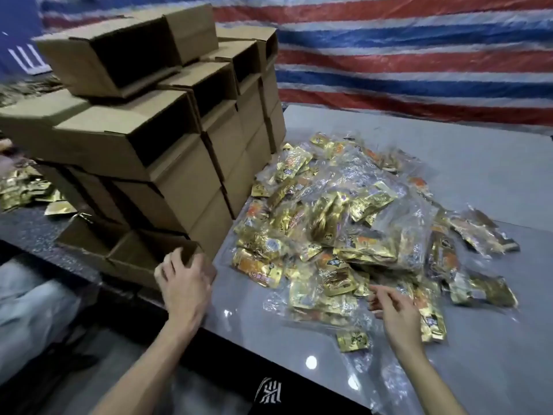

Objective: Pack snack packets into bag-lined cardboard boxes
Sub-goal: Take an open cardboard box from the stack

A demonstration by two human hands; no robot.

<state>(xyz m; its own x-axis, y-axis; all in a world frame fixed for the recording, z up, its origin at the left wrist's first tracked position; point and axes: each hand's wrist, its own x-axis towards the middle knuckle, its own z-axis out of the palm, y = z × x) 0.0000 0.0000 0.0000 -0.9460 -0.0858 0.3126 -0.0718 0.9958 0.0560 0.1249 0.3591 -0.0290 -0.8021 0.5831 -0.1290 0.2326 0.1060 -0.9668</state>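
Head view, box stack (pixel 167 175): brown cardboard boxes are piled several high on the grey table (pixel 449 151). The upper ones are blurred, and dark open ends are turned toward the camera.
Lowest front box (pixel 134 253): set at the foot of the stack, by the table's near edge. Whether it is bag-lined cannot be told.
Left hand (pixel 185 286): clamped on that box's near right corner, with the fingers curled over an edge that is hidden beneath them.
Right hand (pixel 395 313): held to the right of the stack, well apart from the other hand. The fingers are loosely spread over the heap, and contact cannot be made out.
Snack packets (pixel 344 229): gold packets are heaped just right of the stack, many wrapped in clear plastic that obscures their print.
Second heap (pixel 21 190): more gold packets are seen left of the stack, cut off by the frame edge.
Striped tarp (pixel 404 64): hung behind the stack.
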